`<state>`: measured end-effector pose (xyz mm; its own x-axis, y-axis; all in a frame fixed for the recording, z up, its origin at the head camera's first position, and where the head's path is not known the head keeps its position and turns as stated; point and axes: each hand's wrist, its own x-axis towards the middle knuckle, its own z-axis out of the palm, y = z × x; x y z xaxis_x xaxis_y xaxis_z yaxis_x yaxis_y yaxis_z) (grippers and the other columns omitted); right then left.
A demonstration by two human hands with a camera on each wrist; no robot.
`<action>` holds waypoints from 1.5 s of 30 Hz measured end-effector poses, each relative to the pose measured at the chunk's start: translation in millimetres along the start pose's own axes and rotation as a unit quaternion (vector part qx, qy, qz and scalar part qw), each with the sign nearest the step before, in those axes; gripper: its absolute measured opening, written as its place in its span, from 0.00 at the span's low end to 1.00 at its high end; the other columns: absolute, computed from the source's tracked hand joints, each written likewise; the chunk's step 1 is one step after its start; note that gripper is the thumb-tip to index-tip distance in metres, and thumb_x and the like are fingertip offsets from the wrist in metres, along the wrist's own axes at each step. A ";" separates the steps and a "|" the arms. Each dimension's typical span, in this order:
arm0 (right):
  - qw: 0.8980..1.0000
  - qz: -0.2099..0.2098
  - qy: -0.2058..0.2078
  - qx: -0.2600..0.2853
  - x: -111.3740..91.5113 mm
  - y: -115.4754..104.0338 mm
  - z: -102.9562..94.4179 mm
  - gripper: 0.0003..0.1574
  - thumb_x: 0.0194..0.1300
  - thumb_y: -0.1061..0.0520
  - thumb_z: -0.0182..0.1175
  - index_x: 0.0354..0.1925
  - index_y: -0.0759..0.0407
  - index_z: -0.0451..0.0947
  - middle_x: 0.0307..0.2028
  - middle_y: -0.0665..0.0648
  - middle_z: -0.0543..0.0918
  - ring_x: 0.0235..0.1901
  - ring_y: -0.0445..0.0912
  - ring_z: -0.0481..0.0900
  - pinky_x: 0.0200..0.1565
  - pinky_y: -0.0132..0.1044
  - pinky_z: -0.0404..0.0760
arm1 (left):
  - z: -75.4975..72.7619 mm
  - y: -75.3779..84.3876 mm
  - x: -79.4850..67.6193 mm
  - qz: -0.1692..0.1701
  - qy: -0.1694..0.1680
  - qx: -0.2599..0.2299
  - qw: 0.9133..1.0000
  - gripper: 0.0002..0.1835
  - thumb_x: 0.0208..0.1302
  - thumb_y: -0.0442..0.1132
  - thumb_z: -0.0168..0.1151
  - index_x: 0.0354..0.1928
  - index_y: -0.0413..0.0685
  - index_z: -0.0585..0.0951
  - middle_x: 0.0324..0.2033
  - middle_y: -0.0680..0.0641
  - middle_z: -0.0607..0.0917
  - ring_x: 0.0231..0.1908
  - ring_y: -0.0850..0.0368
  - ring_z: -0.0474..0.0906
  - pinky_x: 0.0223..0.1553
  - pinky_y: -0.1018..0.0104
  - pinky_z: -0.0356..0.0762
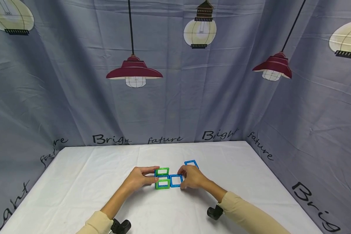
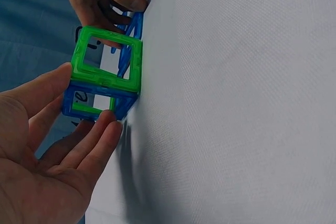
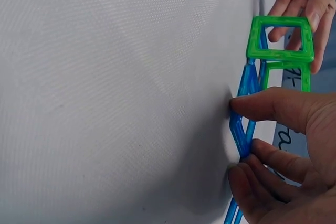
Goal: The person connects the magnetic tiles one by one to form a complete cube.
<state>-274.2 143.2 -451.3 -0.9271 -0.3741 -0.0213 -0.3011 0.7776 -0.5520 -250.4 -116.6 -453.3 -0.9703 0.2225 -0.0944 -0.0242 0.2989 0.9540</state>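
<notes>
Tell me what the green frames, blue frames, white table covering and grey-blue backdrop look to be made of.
Green frames and blue frames: probably moulded plastic, fairly glossy; their smooth, strongly coloured bars catch highlights.
White table covering: likely matte cloth; a fine weave-like texture shows in the wrist views.
Grey-blue backdrop: apparently printed fabric, with creases and soft folds; fibre unclear.

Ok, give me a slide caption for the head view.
Left hand holds a green-and-blue frame structure while the right hand pinches a blue square frame beside it on a white surface.
</notes>
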 end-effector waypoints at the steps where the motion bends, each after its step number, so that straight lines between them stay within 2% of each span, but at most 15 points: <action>1: 1.000 -0.001 0.001 0.001 -0.2 0.1 -0.2 0.29 0.41 0.61 0.81 0.45 0.60 0.83 0.38 0.53 0.82 0.37 0.45 0.74 0.44 0.41 0.79 | 0.1 -0.1 -0.3 0.000 -0.001 -0.002 1.000 0.27 0.57 0.38 0.76 0.61 0.49 0.84 0.59 0.39 0.84 0.46 0.57 0.85 0.44 0.58 0.87; 10: 1.000 0.014 -0.005 0.017 -4.1 1.7 -0.1 0.32 0.41 0.63 0.82 0.47 0.61 0.82 0.39 0.54 0.82 0.39 0.45 0.75 0.46 0.40 0.79 | 1.7 -1.9 0.0 0.002 -0.009 -0.010 1.000 0.28 0.58 0.38 0.76 0.62 0.47 0.82 0.60 0.37 0.82 0.46 0.56 0.85 0.46 0.56 0.87; 17: 1.000 0.008 -0.010 0.020 -5.2 1.7 -0.4 0.32 0.40 0.64 0.82 0.46 0.62 0.82 0.39 0.55 0.82 0.39 0.47 0.75 0.47 0.43 0.79 | 3.1 -1.6 -1.1 -0.001 -0.006 -0.008 1.000 0.28 0.57 0.38 0.76 0.61 0.48 0.83 0.60 0.37 0.82 0.47 0.56 0.86 0.46 0.56 0.87; 26: 1.000 0.002 -0.006 0.005 -2.1 1.6 1.1 0.31 0.41 0.62 0.82 0.46 0.60 0.82 0.36 0.53 0.81 0.37 0.45 0.74 0.45 0.42 0.79 | 2.1 -1.9 -0.3 -0.001 -0.005 -0.003 1.000 0.28 0.56 0.40 0.77 0.61 0.49 0.83 0.60 0.37 0.82 0.47 0.56 0.85 0.45 0.57 0.86; 31: 1.000 -0.003 -0.004 -0.007 -3.4 -1.6 0.1 0.32 0.39 0.66 0.80 0.46 0.61 0.82 0.38 0.54 0.82 0.38 0.46 0.74 0.47 0.45 0.80 | 1.7 -1.6 0.1 0.000 -0.006 -0.002 1.000 0.29 0.56 0.40 0.78 0.62 0.49 0.83 0.61 0.37 0.82 0.48 0.56 0.85 0.46 0.57 0.86; 38: 1.000 -0.015 -0.003 -0.011 -4.0 -4.2 -5.6 0.34 0.39 0.69 0.79 0.48 0.62 0.82 0.40 0.56 0.82 0.40 0.47 0.75 0.47 0.44 0.82 | 0.8 -1.7 0.3 0.002 -0.006 0.001 1.000 0.28 0.57 0.39 0.77 0.61 0.50 0.83 0.60 0.37 0.83 0.49 0.55 0.85 0.44 0.60 0.86; 45: 0.999 -0.023 -0.010 0.021 -2.5 -13.0 -17.5 0.34 0.41 0.68 0.79 0.51 0.62 0.83 0.45 0.55 0.86 0.44 0.49 0.79 0.43 0.41 0.81 | -0.6 0.2 -0.4 -0.006 0.003 0.014 1.000 0.27 0.57 0.40 0.77 0.60 0.53 0.85 0.58 0.41 0.84 0.51 0.55 0.83 0.44 0.64 0.84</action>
<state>-271.9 142.9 -429.5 -0.9078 -0.4193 -0.0103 -0.3337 0.7369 -0.5879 -250.2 -117.2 -452.8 -0.9716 0.2121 -0.1046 -0.0303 0.3268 0.9446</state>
